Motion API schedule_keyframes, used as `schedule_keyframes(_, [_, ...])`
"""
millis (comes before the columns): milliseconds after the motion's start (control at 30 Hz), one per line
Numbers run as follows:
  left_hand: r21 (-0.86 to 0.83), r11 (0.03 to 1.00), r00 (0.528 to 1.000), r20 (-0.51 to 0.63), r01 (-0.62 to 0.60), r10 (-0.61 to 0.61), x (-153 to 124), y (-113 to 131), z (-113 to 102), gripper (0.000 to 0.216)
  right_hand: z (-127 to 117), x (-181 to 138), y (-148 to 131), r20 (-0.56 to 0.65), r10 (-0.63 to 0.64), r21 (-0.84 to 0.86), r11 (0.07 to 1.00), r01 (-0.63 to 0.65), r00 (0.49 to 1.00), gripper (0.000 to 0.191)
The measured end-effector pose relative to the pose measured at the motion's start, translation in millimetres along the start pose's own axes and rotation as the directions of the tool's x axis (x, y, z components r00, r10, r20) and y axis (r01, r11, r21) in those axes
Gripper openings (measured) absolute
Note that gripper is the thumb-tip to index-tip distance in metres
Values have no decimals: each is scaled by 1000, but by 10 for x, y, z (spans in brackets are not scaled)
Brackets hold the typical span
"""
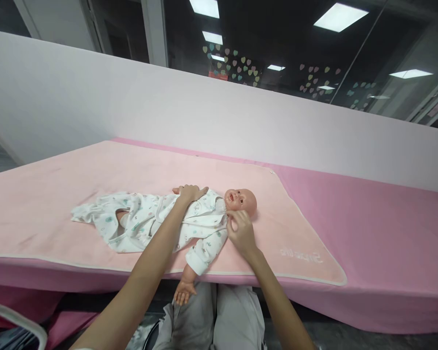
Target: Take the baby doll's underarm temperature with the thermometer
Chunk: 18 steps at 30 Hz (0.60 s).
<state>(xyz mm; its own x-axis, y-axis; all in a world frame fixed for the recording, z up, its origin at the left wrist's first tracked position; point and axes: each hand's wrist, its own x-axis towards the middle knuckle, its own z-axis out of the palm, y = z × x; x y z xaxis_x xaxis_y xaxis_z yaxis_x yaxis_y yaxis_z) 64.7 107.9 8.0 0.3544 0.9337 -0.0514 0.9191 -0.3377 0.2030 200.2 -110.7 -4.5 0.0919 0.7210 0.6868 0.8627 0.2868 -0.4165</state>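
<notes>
A baby doll (248, 200) lies on its back, its head to the right. It wears a white printed baby romper (142, 214) with small coloured motifs, open at the front overlap. My left hand (191, 193) rests on the doll's chest, thumb stretched toward the head, the other fingertips partly hidden over the far side. At the neck, my right hand (242, 230) is closed in a pinch on the romper's collar edge, just below the chin. The doll's near arm (184, 287) sticks out of its sleeve and hangs over the table edge. One leg shows through a gap in the cloth.
Under the doll lies a peach-pink mat (295, 233) with a white border and faint lettering. It covers part of a pink-clothed table (379, 233). A low white wall (204, 116) stands behind, with dark glass above. My grey-trousered legs (222, 316) are below the front edge.
</notes>
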Motion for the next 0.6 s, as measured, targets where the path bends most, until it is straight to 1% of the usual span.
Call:
schedule_keyframes(67, [-23, 999, 1000, 14, 24, -23, -22, 3, -18, 77, -104, 154, 157, -107, 64, 7, 998, -64, 992, 22])
schedule_keyframes(133, [-36, 995, 995, -4, 95, -95, -68, -6, -37, 79, -183, 385, 350, -176, 154, 20, 988, -153, 972, 23])
schedule_keyframes(167, [-41, 990, 991, -22, 134, -135, -99, -16, -45, 79, -204, 513, 453, -172, 205, 44, 979, -201, 963, 23])
schedule_keyframes(200, [-50, 985, 985, -40, 166, -169, -134, -30, -49, 78, -210, 639, 555, -142, 266, 100, 962, -254, 953, 24])
schedule_keyframes(233, [-60, 983, 982, -65, 175, -179, -170, -46, -50, 75, -201, 756, 653, -68, 331, 185, 931, -314, 941, 24])
schedule_keyframes(267, [-68, 984, 981, -90, 165, -171, -205, -63, -49, 72, -179, 855, 743, 36, 386, 283, 881, -380, 922, 23])
schedule_keyframes(300, [-70, 986, 981, -114, 150, -158, -236, -81, -45, 70, -148, 933, 822, 139, 415, 364, 823, -436, 899, 22])
schedule_keyframes(333, [-65, 989, 980, -137, 136, -144, -260, -99, -39, 69, -113, 986, 888, 228, 421, 424, 769, -479, 878, 22])
schedule_keyframes(400, [-46, 991, 976, -170, 127, -133, -283, -132, -21, 69, -48, 1012, 980, 325, 403, 486, 704, -517, 855, 27])
schedule_keyframes(433, [-38, 991, 974, -181, 129, -134, -283, -147, -12, 70, -25, 988, 1005, 375, 401, 513, 661, -547, 836, 33])
schedule_keyframes(467, [-31, 991, 973, -189, 132, -136, -278, -160, -2, 71, -10, 946, 1019, 453, 400, 545, 582, -603, 796, 40])
schedule_keyframes(533, [-23, 991, 971, -198, 136, -137, -269, -179, 14, 72, -5, 832, 1019, 629, 374, 583, 354, -732, 682, 55])
schedule_keyframes(567, [-21, 991, 971, -200, 133, -135, -270, -183, 18, 73, -12, 773, 1011, 688, 362, 586, 233, -776, 629, 58])
schedule_keyframes(600, [-21, 991, 971, -198, 129, -131, -278, -183, 20, 73, -22, 720, 1001, 716, 367, 591, 135, -796, 594, 57])
